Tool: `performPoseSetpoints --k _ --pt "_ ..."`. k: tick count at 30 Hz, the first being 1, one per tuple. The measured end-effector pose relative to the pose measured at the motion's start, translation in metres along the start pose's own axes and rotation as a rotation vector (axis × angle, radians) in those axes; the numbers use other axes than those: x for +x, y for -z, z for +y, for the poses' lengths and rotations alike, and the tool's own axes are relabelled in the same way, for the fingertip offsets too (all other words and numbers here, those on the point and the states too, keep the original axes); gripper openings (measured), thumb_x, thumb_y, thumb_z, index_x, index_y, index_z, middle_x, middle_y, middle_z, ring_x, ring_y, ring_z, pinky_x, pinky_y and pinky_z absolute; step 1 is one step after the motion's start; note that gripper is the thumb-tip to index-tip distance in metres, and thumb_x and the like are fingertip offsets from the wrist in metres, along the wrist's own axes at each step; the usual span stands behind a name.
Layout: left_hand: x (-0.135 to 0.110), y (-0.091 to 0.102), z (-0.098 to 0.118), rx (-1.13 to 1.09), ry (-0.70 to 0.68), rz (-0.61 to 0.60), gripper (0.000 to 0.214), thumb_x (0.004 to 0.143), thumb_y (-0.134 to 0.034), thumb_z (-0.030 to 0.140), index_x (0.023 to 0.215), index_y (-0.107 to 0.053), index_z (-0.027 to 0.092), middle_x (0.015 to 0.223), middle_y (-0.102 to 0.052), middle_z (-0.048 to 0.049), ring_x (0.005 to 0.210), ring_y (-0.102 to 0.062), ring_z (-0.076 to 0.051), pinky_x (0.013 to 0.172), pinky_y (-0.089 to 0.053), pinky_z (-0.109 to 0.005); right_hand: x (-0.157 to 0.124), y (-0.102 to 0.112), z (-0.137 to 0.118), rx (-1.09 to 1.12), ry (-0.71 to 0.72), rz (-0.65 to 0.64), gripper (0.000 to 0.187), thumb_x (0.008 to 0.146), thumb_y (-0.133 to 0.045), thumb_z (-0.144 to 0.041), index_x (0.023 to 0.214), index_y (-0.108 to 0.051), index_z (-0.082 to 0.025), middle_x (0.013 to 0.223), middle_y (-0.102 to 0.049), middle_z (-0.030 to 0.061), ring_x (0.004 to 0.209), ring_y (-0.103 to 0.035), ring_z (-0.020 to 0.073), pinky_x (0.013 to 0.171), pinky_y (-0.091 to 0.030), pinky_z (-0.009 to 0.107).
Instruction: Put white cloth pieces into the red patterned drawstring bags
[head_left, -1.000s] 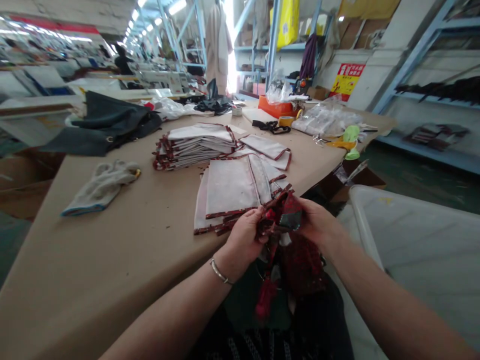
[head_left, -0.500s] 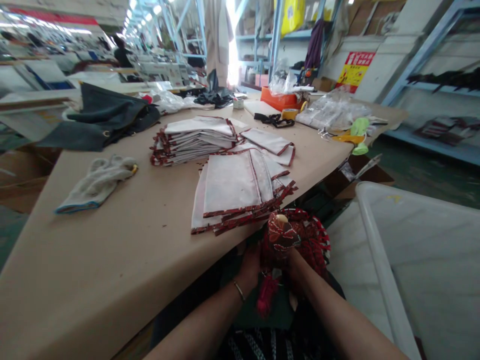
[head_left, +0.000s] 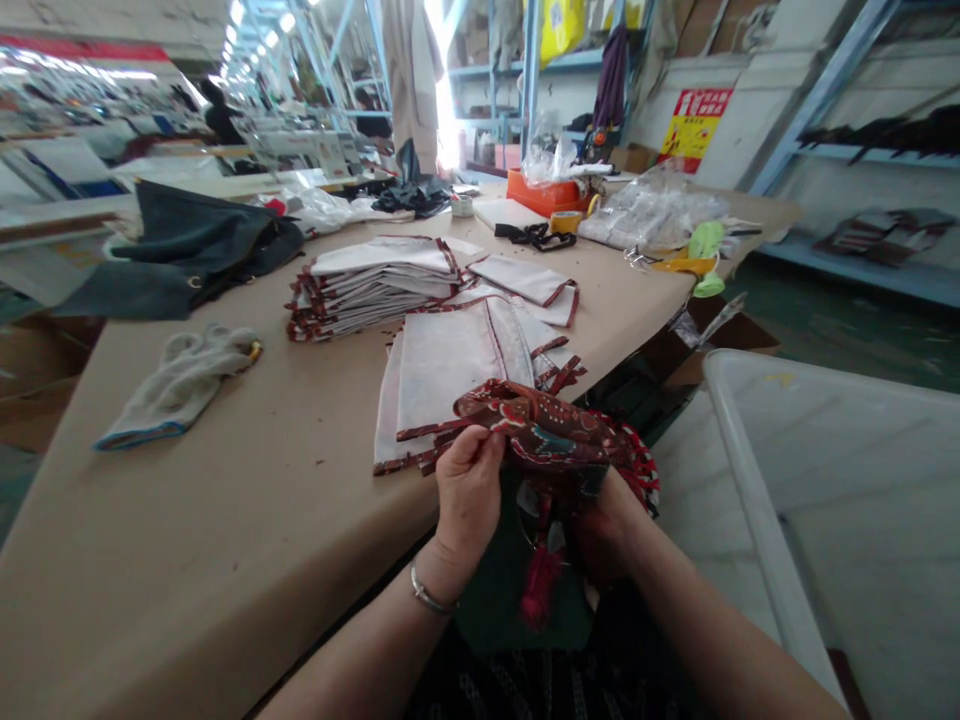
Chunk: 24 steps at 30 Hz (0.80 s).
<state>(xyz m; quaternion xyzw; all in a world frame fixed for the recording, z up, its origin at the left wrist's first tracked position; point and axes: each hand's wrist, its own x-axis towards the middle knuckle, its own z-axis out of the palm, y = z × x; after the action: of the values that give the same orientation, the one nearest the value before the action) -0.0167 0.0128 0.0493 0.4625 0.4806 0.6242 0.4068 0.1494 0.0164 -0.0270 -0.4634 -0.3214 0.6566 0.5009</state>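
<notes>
My left hand [head_left: 471, 480] is closed in a pinch on the edge of a brown patterned cloth [head_left: 551, 425] with red and blue motifs. The cloth is raised at the table's near edge and overlaps the front of a pile of white panels [head_left: 450, 365] with brown patterned binding. My right hand [head_left: 611, 510] is at the cloth's right underside, its fingers hidden by the fabric. Below the cloth, between my forearms, hangs a fuzzy dark red tassel [head_left: 541, 590]. Behind the cloth on the right lies a bundle with a red-and-white striped edge [head_left: 646, 468].
On the brown-covered table [head_left: 247, 560] lie a work glove [head_left: 184, 380], a folded stack of bound white panels [head_left: 375, 285], dark grey fabric [head_left: 202, 255], black straps [head_left: 534, 236] and an orange box [head_left: 536, 192]. A large white bin [head_left: 847, 480] stands close on my right.
My left hand has risen from below the table edge, lifting and spreading the patterned cloth leftward over the panels. My right hand stays low beside it. The view has shifted slightly.
</notes>
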Motion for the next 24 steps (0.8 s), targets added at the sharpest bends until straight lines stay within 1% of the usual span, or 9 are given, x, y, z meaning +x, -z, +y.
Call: performPoseSetpoints --k 5,7,9,12,14,16,18,20,24 --pt "-0.025 0.026 -0.049 0.102 0.242 0.035 0.018 0.077 -0.063 0.03 0.065 -0.061 0.017 0.061 -0.055 0.0033 0.059 -0.047 -0.01 0.059 -0.041 -0.019 0.006 0.038 0.037 -0.171 -0.035 0.105 0.029 0.076 -0.059 -0.046 0.07 -0.066 -0.019 0.056 -0.065 0.0021 0.064 -0.066 0.0217 0.059 -0.054 0.032" --pt "-0.038 0.037 -0.058 0.127 0.264 0.074 0.018 0.075 -0.064 0.029 0.062 -0.06 0.017 0.059 -0.055 0.0034 0.06 -0.047 -0.011 0.062 -0.042 -0.02 -0.002 0.047 0.038 -0.221 -0.018 0.119 0.021 0.074 -0.065 -0.04 0.073 -0.068 -0.02 0.067 -0.07 0.003 0.076 -0.068 0.0225 0.069 -0.055 0.034" --pt "-0.046 0.045 -0.051 0.141 0.246 0.079 0.014 0.073 -0.066 0.028 0.064 -0.062 0.017 0.061 -0.057 0.003 0.063 -0.049 -0.011 0.065 -0.043 -0.02 -0.012 0.048 0.027 -0.273 0.053 0.098 0.024 0.072 -0.07 -0.036 0.092 -0.071 -0.023 0.098 -0.072 0.0033 0.103 -0.064 0.0211 0.091 -0.05 0.034" --pt "-0.042 0.044 -0.023 0.142 0.175 -0.008 0.01 0.072 -0.068 0.025 0.067 -0.065 0.018 0.064 -0.061 0.0024 0.064 -0.05 -0.012 0.065 -0.043 -0.02 -0.019 0.039 -0.003 -0.323 0.199 -0.078 0.049 0.074 -0.073 -0.034 0.121 -0.062 -0.027 0.13 -0.06 0.0017 0.126 -0.049 0.0189 0.109 -0.034 0.033" --pt "-0.033 0.034 0.001 0.126 0.097 -0.052 0.008 0.073 -0.068 0.023 0.067 -0.065 0.018 0.064 -0.061 0.0026 0.063 -0.05 -0.011 0.063 -0.043 -0.02 -0.014 0.028 -0.025 -0.288 0.215 -0.205 0.046 0.073 -0.074 -0.036 0.117 -0.064 -0.023 0.122 -0.065 0.0046 0.118 -0.056 0.0223 0.104 -0.039 0.036" --pt "-0.023 0.022 0.024 0.091 0.014 -0.056 0.006 0.072 -0.067 0.02 0.067 -0.064 0.019 0.062 -0.06 0.0034 0.06 -0.049 -0.01 0.061 -0.042 -0.019 -0.007 0.015 -0.047 -0.206 0.192 -0.224 0.034 0.071 -0.075 -0.039 0.097 -0.071 -0.019 0.101 -0.073 0.0053 0.096 -0.066 0.0229 0.092 -0.048 0.036" --pt "-0.013 0.015 0.045 0.066 -0.057 -0.063 0.005 0.071 -0.069 0.019 0.069 -0.064 0.019 0.063 -0.061 0.0036 0.06 -0.051 -0.01 0.061 -0.043 -0.019 -0.005 -0.001 -0.075 -0.146 0.238 -0.171 0.025 0.072 -0.074 -0.038 0.087 -0.071 -0.019 0.088 -0.073 0.0034 0.082 -0.067 0.0204 0.081 -0.051 0.035" --pt "-0.004 0.017 0.061 0.061 -0.115 -0.102 0.006 0.071 -0.07 0.019 0.075 -0.066 0.02 0.069 -0.066 0.0016 0.064 -0.057 -0.011 0.065 -0.046 -0.02 -0.013 -0.018 -0.112 -0.094 0.419 -0.041 0.017 0.077 -0.068 -0.035 0.089 -0.068 -0.023 0.092 -0.072 0.0012 0.083 -0.067 0.0188 0.076 -0.051 0.033" --pt "0.016 0.054 0.072 0.242 -0.213 -0.047 0.01 0.076 -0.066 0.024 0.085 -0.069 0.02 0.08 -0.07 -0.0025 0.074 -0.062 -0.014 0.074 -0.049 -0.024 -0.049 -0.026 -0.19 -0.202 0.78 0.253 0.021 0.09 -0.048 -0.041 0.102 -0.063 -0.031 0.123 -0.063 0.0027 0.104 -0.062 0.0227 0.074 -0.05 0.038"
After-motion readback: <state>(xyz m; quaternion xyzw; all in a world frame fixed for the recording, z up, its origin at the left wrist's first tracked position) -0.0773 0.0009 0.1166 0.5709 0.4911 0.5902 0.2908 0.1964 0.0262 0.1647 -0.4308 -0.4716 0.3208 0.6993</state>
